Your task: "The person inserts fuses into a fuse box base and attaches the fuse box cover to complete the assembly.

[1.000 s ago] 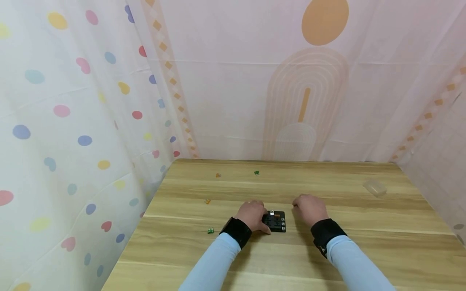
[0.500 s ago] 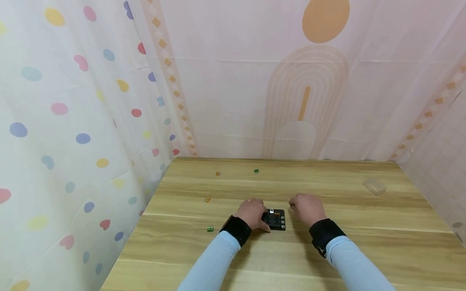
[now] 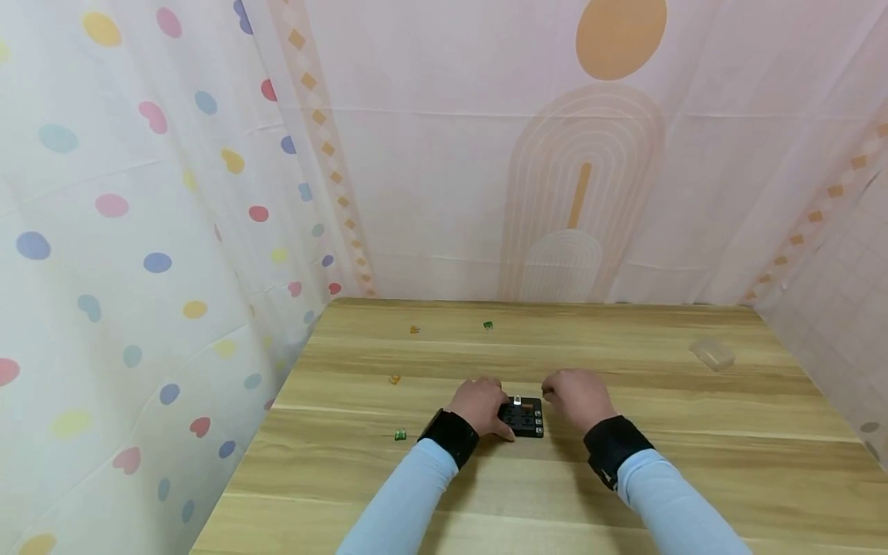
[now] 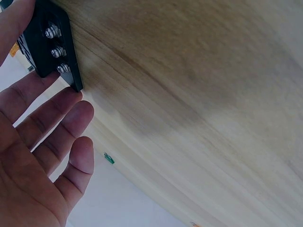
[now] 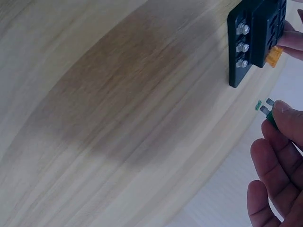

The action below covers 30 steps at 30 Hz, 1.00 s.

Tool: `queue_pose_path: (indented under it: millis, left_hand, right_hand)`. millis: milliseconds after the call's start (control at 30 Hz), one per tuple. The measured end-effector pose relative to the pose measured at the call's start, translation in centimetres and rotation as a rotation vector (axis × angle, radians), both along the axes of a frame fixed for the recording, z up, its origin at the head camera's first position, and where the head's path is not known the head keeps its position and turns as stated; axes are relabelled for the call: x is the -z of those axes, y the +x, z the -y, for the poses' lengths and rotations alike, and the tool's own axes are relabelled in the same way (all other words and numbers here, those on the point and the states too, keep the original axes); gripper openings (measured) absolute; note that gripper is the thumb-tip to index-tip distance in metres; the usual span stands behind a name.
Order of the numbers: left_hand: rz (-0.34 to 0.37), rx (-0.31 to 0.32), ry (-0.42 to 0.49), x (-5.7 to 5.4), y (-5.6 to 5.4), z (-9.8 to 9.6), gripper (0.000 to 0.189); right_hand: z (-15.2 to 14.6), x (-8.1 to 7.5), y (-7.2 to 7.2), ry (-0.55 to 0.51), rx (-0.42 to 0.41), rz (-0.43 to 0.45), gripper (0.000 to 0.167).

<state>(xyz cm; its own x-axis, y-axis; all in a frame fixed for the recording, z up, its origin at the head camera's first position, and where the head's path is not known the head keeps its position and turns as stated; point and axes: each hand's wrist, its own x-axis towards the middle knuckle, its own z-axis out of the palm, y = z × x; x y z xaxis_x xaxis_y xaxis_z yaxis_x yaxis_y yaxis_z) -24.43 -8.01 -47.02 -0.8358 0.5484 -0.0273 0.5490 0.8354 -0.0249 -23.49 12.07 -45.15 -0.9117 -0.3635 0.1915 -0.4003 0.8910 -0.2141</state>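
The left hand (image 3: 479,408) held the black fuse box (image 3: 525,420) on the bench (image 3: 763,432), thumb at its near edge and fingers round its far side, most likely so that it would not slide. The right hand (image 3: 581,398) had thumb and forefinger drawn narrow in a pinch on a small green fuse (image 5: 271,117), just off the box's far right corner and apart from it. Pinching it by the plastic body left both prongs free, which seemed the reason for that hold.

An orange fuse (image 5: 274,56) sat in the box. Loose pieces lay spread to the left and beyond, perhaps to keep each easy to pick up; a clear plastic piece (image 3: 712,354) was set well apart at the far right, probably to be out of the way.

The green fuse's prongs pointed out past the fingertips, up and leftward in the right wrist view; the fingers covered too much to tell its long axis. The box's three screws (image 5: 243,47) faced the right hand in a near-to-far row; the left hand hid the other end, leaving the box's long axis uncertain.
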Motion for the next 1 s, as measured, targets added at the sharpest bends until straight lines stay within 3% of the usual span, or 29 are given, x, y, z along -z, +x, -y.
queue_pose_path:
  millis: [600,1000]
  left_hand:
    - [0.004,0.002,-0.016,-0.2,0.0,0.0,0.053]
    - [-0.004,0.006,-0.013,0.0,-0.1,0.0,0.053]
  right_hand:
    - [1.6,0.2,0.3,-0.031,-0.07,0.022,0.005]
    - [2.1,0.2,0.7,-0.057,-0.1,0.084,0.004]
